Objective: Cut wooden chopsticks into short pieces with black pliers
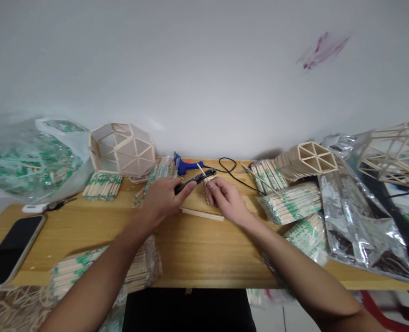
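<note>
My left hand (165, 196) is closed around the black handles of a pair of pliers or cutters (204, 175), whose head points right. Just right of the tool, the fingers of my right hand (224, 196) pinch a thin wooden stick (201, 169) that slants up to the left, beside the tool's jaws. Some small light wooden pieces appear under the right fingers, partly hidden. Below both hands a few wooden sticks (202, 214) lie together on the wooden table (197, 258).
A blue glue gun (187, 164) with a black cable lies behind my hands. Bundled sticks (291, 203), wooden lattice frames (123, 148) and silver foil bags (360, 216) stand around. At left are a phone (12, 249) and a full plastic bag (34, 159).
</note>
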Tool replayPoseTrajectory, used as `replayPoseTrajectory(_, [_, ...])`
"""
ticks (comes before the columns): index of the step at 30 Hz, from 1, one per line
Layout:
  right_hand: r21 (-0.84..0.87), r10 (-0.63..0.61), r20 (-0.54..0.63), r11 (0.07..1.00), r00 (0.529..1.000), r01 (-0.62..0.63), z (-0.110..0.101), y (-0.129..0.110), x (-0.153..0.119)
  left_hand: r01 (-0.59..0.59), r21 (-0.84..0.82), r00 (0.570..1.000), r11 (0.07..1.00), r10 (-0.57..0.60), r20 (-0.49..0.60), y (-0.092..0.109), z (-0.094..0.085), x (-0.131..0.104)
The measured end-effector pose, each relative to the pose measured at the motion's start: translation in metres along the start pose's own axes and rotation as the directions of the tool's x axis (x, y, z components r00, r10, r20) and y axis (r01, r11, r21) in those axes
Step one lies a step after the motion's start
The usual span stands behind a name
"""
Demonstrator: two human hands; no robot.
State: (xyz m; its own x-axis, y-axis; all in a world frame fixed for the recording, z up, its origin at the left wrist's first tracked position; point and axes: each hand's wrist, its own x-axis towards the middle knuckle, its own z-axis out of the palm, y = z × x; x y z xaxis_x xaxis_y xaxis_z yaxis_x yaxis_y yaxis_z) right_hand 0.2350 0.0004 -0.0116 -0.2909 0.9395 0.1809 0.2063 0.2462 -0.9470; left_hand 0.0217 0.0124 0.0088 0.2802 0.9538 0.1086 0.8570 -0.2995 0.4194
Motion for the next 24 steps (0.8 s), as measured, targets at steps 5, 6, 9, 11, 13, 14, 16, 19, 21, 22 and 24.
replayPoseTrajectory(5, [0.252,0.196,-0.049,0.951,0.979,-0.178,-0.013,-0.002,0.006,-0.013,0.082,0.999,0.997,0.010,0.033,0.000,0.004,0.000])
replayPoseTrajectory(6, [0.307,0.228,-0.052,0.930,0.972,-0.202,-0.017,-0.003,0.008,-0.024,0.087,0.999,0.996,0.020,0.047,0.001,0.006,-0.001])
replayPoseTrajectory(9, [0.414,0.300,0.012,0.867,0.954,-0.278,-0.025,-0.006,0.011,-0.067,0.093,0.995,0.993,0.060,0.085,0.002,0.009,-0.003])
replayPoseTrajectory(11, [0.429,0.325,0.078,0.842,0.942,-0.326,-0.027,-0.007,0.012,-0.093,0.093,0.991,0.991,0.084,0.104,0.003,0.011,-0.004])
replayPoseTrajectory(13, [0.423,0.339,0.125,0.832,0.932,-0.359,-0.028,-0.007,0.012,-0.109,0.092,0.988,0.990,0.098,0.116,0.003,0.013,-0.005])
replayPoseTrajectory(14, [0.418,0.342,0.143,0.830,0.929,-0.370,-0.028,-0.007,0.012,-0.114,0.090,0.987,0.989,0.103,0.122,0.003,0.013,-0.005])
replayPoseTrajectory(16, [0.416,0.341,0.167,0.826,0.925,-0.380,-0.029,-0.007,0.012,-0.122,0.085,0.985,0.989,0.110,0.135,0.003,0.014,-0.005])
replayPoseTrajectory(19, [0.419,0.356,0.185,0.815,0.916,-0.401,-0.030,-0.007,0.012,-0.125,0.087,0.983,0.988,0.111,0.149,0.003,0.015,-0.005])
replayPoseTrajectory(21, [0.421,0.375,0.192,0.803,0.907,-0.422,-0.031,-0.007,0.013,-0.123,0.094,0.982,0.988,0.107,0.157,0.003,0.015,-0.005])
replayPoseTrajectory(22, [0.422,0.384,0.195,0.798,0.903,-0.431,-0.031,-0.007,0.013,-0.123,0.098,0.981,0.988,0.106,0.160,0.003,0.015,-0.005])
replayPoseTrajectory(24, [0.420,0.397,0.195,0.792,0.897,-0.443,-0.031,-0.008,0.013,-0.126,0.108,0.981,0.986,0.108,0.160,0.003,0.016,-0.004])
